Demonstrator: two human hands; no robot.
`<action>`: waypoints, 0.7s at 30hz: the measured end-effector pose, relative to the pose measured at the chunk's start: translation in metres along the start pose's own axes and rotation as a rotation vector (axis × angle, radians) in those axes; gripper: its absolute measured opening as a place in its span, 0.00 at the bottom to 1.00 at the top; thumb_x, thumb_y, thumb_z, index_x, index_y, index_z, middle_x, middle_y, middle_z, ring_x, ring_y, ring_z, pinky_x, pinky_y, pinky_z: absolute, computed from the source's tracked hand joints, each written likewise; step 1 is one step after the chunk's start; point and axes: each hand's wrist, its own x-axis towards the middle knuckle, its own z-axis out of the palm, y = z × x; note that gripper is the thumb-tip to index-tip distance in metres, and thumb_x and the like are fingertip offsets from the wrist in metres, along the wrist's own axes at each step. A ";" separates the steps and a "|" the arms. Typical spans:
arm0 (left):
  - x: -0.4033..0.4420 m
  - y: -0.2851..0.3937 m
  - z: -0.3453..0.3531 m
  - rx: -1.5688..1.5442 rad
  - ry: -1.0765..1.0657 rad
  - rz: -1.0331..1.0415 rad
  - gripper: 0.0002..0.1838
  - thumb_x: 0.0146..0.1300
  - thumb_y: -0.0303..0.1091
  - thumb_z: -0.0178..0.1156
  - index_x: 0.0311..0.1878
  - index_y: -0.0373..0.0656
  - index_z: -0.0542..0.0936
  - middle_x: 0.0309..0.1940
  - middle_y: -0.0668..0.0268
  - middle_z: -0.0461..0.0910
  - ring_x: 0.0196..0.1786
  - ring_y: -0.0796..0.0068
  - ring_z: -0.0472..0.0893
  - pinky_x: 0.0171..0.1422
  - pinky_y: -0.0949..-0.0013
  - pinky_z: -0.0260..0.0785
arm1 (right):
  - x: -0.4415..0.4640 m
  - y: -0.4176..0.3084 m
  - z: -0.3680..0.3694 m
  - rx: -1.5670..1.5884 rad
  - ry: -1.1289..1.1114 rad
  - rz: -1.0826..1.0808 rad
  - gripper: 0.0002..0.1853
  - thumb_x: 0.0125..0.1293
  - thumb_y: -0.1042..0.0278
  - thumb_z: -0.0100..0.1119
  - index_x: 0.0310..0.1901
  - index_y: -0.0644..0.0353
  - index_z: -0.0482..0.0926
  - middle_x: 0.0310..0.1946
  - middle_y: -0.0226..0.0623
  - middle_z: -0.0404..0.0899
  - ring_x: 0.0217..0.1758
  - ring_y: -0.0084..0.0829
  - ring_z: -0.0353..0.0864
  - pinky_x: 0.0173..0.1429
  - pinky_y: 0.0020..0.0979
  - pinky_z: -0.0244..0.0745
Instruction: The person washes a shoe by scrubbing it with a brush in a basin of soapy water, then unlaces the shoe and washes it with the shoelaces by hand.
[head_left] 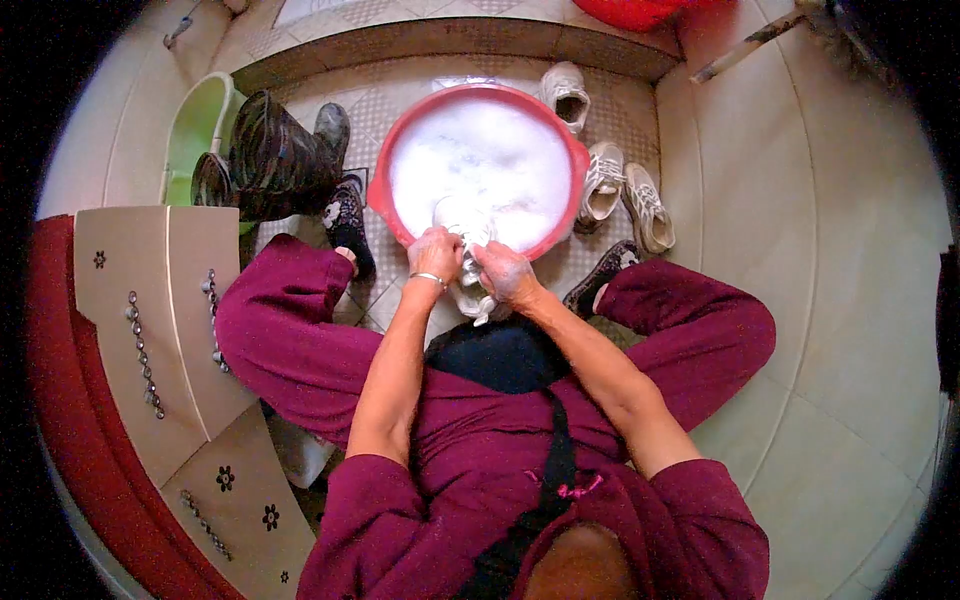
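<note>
A white lace-up shoe [469, 303] lies across the near rim of a red basin [378, 200], its front part over the foam. My left hand [436, 254], with a bracelet at the wrist, is closed at the left side of the shoe's laced part. On the opposite side, my right hand [505, 272] has its fingers curled and closed on the shoe too. Whether the fingers pinch the laces or the upper is too small to tell. White suds [480, 150] fill the basin. Both hands look wet or soapy.
Several white shoes [602, 185] stand on the tiled floor right of the basin. Dark boots [275, 150] and a green tub [190, 135] are at the left. A drawer cabinet [140, 330] stands near my left knee. Beyond the basin runs a raised step [400, 42].
</note>
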 end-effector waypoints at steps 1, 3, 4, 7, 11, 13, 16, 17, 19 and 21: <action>0.001 -0.001 0.000 -0.065 -0.034 -0.044 0.10 0.49 0.41 0.57 0.28 0.46 0.82 0.30 0.55 0.79 0.33 0.57 0.79 0.38 0.59 0.70 | 0.000 0.000 -0.001 -0.014 -0.034 0.015 0.09 0.48 0.76 0.48 0.34 0.62 0.72 0.27 0.50 0.75 0.31 0.50 0.76 0.36 0.44 0.72; 0.004 0.001 -0.007 -0.129 -0.069 -0.085 0.11 0.50 0.41 0.56 0.28 0.45 0.81 0.30 0.53 0.79 0.33 0.55 0.79 0.37 0.57 0.70 | -0.003 0.007 0.004 -0.026 -0.019 -0.035 0.15 0.45 0.76 0.51 0.39 0.62 0.72 0.26 0.45 0.71 0.30 0.46 0.74 0.33 0.40 0.71; 0.005 0.001 -0.012 -0.140 -0.084 -0.101 0.11 0.51 0.41 0.56 0.29 0.44 0.81 0.30 0.52 0.78 0.32 0.53 0.78 0.37 0.56 0.70 | -0.005 0.010 0.007 -0.036 -0.006 -0.086 0.21 0.43 0.75 0.55 0.44 0.62 0.71 0.25 0.41 0.67 0.28 0.42 0.71 0.30 0.37 0.69; 0.016 0.012 -0.027 -0.108 -0.097 -0.098 0.10 0.50 0.39 0.55 0.29 0.44 0.81 0.28 0.52 0.78 0.33 0.52 0.78 0.38 0.55 0.70 | -0.004 0.009 0.010 -0.053 0.028 -0.149 0.20 0.44 0.74 0.55 0.44 0.61 0.71 0.25 0.41 0.68 0.29 0.42 0.71 0.30 0.37 0.69; 0.067 -0.007 -0.007 -0.102 -0.417 0.011 0.10 0.46 0.38 0.60 0.27 0.40 0.79 0.23 0.55 0.78 0.26 0.60 0.78 0.34 0.61 0.71 | -0.006 0.013 0.017 -0.031 0.039 -0.169 0.19 0.46 0.73 0.55 0.44 0.60 0.71 0.26 0.41 0.69 0.29 0.42 0.72 0.31 0.37 0.69; 0.082 0.013 -0.035 -0.400 -0.670 -0.159 0.09 0.47 0.35 0.62 0.28 0.41 0.78 0.18 0.61 0.77 0.20 0.72 0.75 0.26 0.68 0.68 | -0.008 0.019 0.023 -0.061 -0.040 -0.153 0.19 0.47 0.73 0.54 0.44 0.60 0.71 0.27 0.41 0.69 0.30 0.42 0.72 0.32 0.37 0.70; 0.082 0.028 -0.057 -0.762 -0.749 -0.329 0.02 0.49 0.30 0.60 0.26 0.43 0.78 0.16 0.67 0.75 0.17 0.81 0.70 0.20 0.76 0.61 | -0.008 0.019 0.020 -0.059 -0.045 -0.124 0.18 0.47 0.72 0.55 0.44 0.59 0.72 0.28 0.42 0.70 0.32 0.42 0.73 0.34 0.37 0.71; 0.081 0.028 -0.059 -0.795 -0.774 -0.286 0.02 0.49 0.28 0.60 0.27 0.42 0.78 0.16 0.67 0.75 0.17 0.81 0.70 0.20 0.76 0.61 | -0.008 0.022 0.021 -0.060 -0.046 -0.122 0.18 0.47 0.72 0.55 0.44 0.59 0.72 0.28 0.42 0.70 0.32 0.42 0.73 0.34 0.37 0.71; 0.088 0.016 -0.052 -0.560 -0.847 -0.052 0.07 0.45 0.25 0.59 0.31 0.42 0.79 0.19 0.66 0.77 0.20 0.78 0.74 0.23 0.73 0.65 | -0.008 0.025 0.025 -0.108 -0.022 -0.145 0.12 0.52 0.71 0.49 0.38 0.63 0.73 0.27 0.42 0.71 0.31 0.42 0.75 0.36 0.37 0.73; 0.086 0.016 -0.055 -0.341 -0.747 0.117 0.11 0.44 0.23 0.58 0.33 0.44 0.79 0.22 0.64 0.78 0.23 0.74 0.76 0.26 0.70 0.67 | -0.007 0.019 0.018 -0.119 -0.077 -0.117 0.12 0.52 0.70 0.49 0.39 0.63 0.73 0.28 0.43 0.71 0.31 0.42 0.75 0.36 0.37 0.73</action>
